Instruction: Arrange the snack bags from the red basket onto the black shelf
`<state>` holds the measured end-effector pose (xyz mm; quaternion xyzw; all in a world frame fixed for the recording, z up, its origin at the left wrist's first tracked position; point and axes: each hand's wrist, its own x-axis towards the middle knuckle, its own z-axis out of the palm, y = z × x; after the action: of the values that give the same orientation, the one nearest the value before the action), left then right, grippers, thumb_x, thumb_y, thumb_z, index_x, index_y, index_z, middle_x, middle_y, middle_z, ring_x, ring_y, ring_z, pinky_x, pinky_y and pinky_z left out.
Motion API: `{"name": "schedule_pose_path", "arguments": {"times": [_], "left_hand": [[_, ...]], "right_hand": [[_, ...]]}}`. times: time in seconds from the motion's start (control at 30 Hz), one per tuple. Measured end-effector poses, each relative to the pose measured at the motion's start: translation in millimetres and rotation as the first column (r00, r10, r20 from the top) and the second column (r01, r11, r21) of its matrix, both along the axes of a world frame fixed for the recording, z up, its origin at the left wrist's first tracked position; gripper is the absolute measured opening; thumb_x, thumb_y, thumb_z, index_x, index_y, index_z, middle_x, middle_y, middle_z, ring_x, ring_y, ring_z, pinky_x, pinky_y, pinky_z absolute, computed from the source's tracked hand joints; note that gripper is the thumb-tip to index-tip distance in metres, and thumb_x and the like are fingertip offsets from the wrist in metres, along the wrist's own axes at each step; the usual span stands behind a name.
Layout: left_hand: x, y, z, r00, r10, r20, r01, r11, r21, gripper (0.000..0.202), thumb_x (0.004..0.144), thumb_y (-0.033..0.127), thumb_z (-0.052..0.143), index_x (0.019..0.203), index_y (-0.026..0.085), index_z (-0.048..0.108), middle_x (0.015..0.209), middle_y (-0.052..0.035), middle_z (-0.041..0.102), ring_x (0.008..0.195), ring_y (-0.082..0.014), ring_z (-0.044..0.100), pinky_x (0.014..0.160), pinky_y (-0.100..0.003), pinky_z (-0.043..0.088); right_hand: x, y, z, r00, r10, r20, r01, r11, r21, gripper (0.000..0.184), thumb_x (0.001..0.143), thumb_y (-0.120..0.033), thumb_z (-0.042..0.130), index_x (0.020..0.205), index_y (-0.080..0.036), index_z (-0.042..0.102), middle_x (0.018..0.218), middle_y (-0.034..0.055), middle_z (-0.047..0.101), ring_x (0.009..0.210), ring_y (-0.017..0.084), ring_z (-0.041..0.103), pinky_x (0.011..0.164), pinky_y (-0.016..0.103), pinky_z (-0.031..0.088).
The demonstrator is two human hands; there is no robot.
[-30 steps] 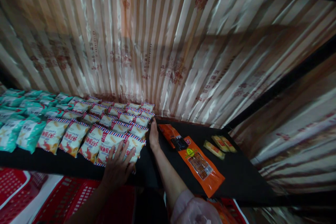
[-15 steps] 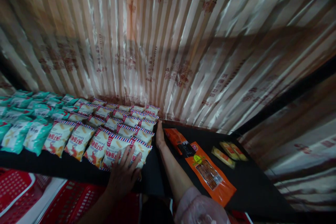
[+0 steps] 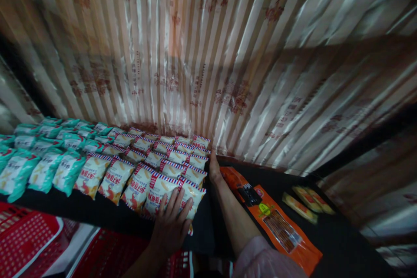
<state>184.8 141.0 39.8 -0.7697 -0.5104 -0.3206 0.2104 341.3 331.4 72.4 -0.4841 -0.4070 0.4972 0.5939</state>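
Observation:
My left hand [image 3: 173, 220] lies with fingers stretched out over the front of the cream snack bags [image 3: 167, 187], which have red print and striped top edges. It touches the last bags at the right end of the front row. My right hand [image 3: 215, 170] is held on edge, fingers extended toward the back, along the right side of those rows; its fingertips are partly hidden behind the wrist. Beside my right forearm lies an orange snack packet [image 3: 282, 231] with a clear window. Neither hand grips anything.
Teal snack bags [image 3: 69, 171] stand in rows at the left of the black shelf [image 3: 339, 236]. Several small yellow packs [image 3: 300, 207] lie at the right. Red baskets [image 3: 28, 236] sit below the front edge. A wrinkled printed sheet [image 3: 182, 61] hangs behind.
The view has turned left, so everything appears further right and slightly lower. Both hands keep nearly the same place against the cream bags.

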Motion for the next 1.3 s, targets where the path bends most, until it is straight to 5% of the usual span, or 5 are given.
{"name": "schedule_pose_path", "arguments": {"times": [0.23,0.7,0.8,1.03,1.3], "left_hand": [[-2,0,3.1,1.000,-0.015,0.002,0.015,1.000,-0.021,0.048,0.084,0.042,0.047,0.130,0.029,0.045,0.137,-0.0057,0.045,0.130,-0.0252,0.033,0.110,-0.044,0.010],[-23,-8,16.6,0.992,-0.125,-0.036,0.122,0.991,-0.059,0.050,0.089,0.035,0.037,0.135,0.014,0.036,0.148,-0.0053,0.022,0.138,-0.0229,0.013,0.113,-0.042,-0.001],[-32,-18,20.9,0.993,-0.116,-0.010,0.115,0.990,-0.085,0.051,0.089,0.033,0.035,0.136,0.012,0.034,0.148,-0.0064,0.022,0.138,-0.0226,0.013,0.114,-0.041,-0.002],[-77,-49,28.5,0.979,-0.167,0.119,0.189,0.959,-0.209,0.055,0.089,0.029,0.034,0.141,0.014,0.023,0.150,-0.0060,0.016,0.138,-0.0225,0.014,0.113,-0.041,0.016],[-159,-61,57.1,0.940,-0.034,0.340,0.180,0.895,-0.409,0.045,0.085,0.021,0.038,0.129,0.016,0.044,0.146,-0.0085,0.029,0.131,-0.0232,0.033,0.107,-0.041,0.032]], "right_hand": [[-3,2,9.7,0.999,-0.016,-0.051,0.007,0.984,-0.179,0.070,0.081,-0.068,0.027,0.103,-0.012,0.063,0.089,0.0121,0.071,0.098,0.027,0.062,0.087,0.043,0.048],[2,-84,31.8,0.826,-0.328,0.458,0.318,0.943,0.101,0.067,0.079,-0.063,0.035,0.112,-0.010,0.058,0.111,0.0171,0.062,0.104,0.029,0.057,0.096,0.046,0.038],[-17,-122,41.7,0.704,-0.413,0.578,0.344,0.910,0.231,0.061,0.077,-0.061,0.040,0.107,-0.013,0.063,0.113,0.0148,0.062,0.109,0.030,0.052,0.098,0.046,0.035],[-89,-185,50.4,0.655,-0.391,0.646,0.215,0.917,0.337,0.055,0.076,-0.057,0.043,0.105,-0.015,0.062,0.108,0.0134,0.063,0.102,0.028,0.056,0.093,0.043,0.040],[-197,-225,42.8,0.678,-0.221,0.701,-0.009,0.951,0.309,0.044,0.078,-0.050,0.043,0.098,-0.016,0.063,0.101,0.0117,0.066,0.095,0.024,0.060,0.085,0.039,0.046]]}}
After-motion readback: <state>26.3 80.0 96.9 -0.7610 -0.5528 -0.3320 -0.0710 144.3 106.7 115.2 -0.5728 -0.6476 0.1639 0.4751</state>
